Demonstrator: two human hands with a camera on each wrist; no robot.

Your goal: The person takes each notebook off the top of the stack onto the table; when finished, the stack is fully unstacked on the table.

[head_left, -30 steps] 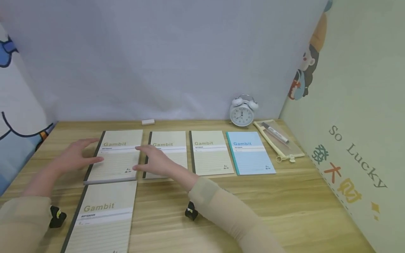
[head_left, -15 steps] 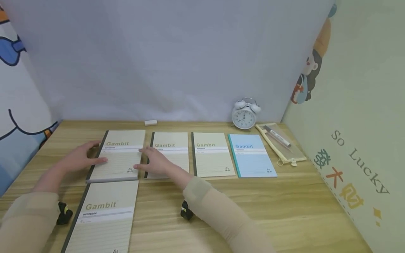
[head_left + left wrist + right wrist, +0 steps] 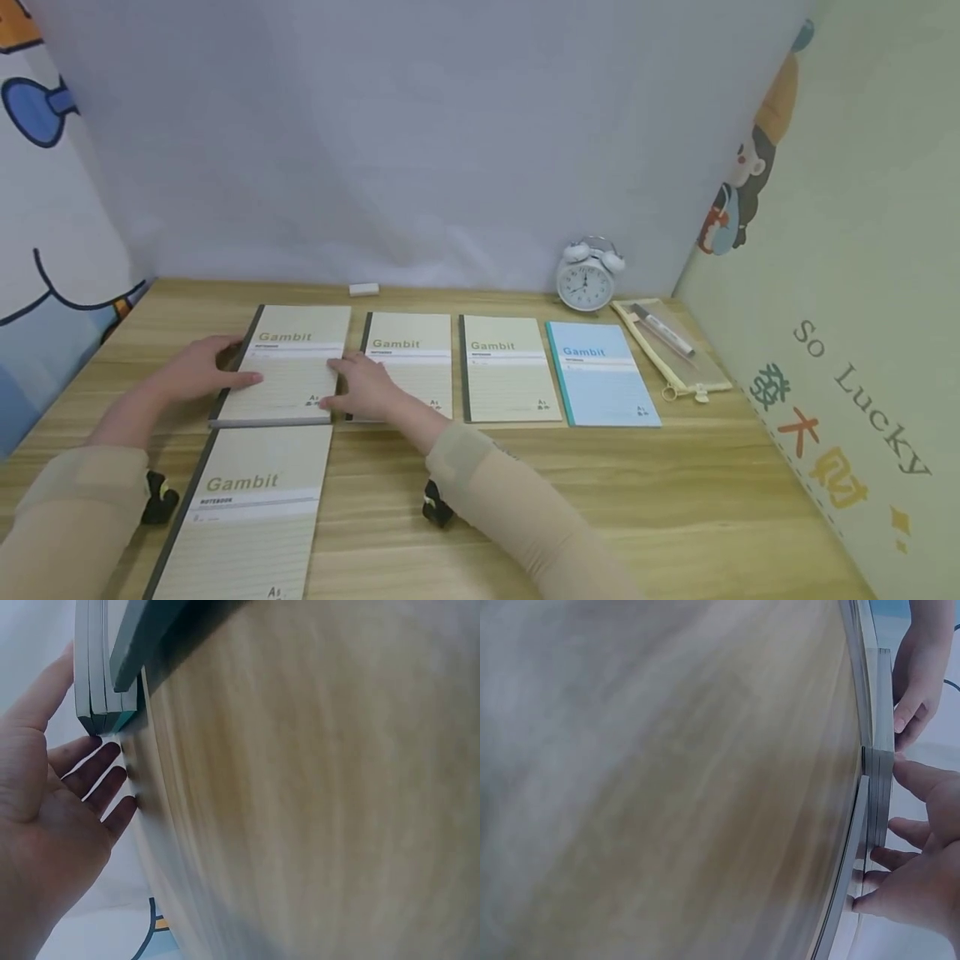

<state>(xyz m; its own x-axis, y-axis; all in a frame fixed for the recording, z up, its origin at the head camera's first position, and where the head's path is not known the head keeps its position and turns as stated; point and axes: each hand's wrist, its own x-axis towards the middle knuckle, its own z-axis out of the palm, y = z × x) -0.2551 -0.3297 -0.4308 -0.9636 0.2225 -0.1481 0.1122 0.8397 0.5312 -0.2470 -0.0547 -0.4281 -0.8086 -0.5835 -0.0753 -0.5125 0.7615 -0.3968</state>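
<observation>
A stack of cream Gambit notebooks (image 3: 288, 387) with dark spines lies at the table's left, several layers showing at its edge (image 3: 91, 664). My left hand (image 3: 197, 367) is at the spine side, fingers extended beside it and thumb over the cover's edge. In the left wrist view its fingertips (image 3: 112, 750) lie just off the stack's corner. My right hand (image 3: 367, 387) is at the opposite side, fingertips at the right edge and thumb by the lower right corner. In the right wrist view its thumb (image 3: 922, 776) meets the stack's corner. Another cream notebook (image 3: 247, 533) lies directly in front.
Rightward in a row lie a cream notebook (image 3: 412, 375), partly behind my right hand, another cream notebook (image 3: 510, 383) and a blue notebook (image 3: 607, 383). Behind stand a white eraser-like block (image 3: 363, 290) and an alarm clock (image 3: 586, 283). A marker (image 3: 666, 332) lies on a mesh pouch (image 3: 693, 371).
The head view has shifted slightly. My right fingers have drawn in to the stack's right edge, and my left hand stays at the spine side. The notebooks keep their layout.
</observation>
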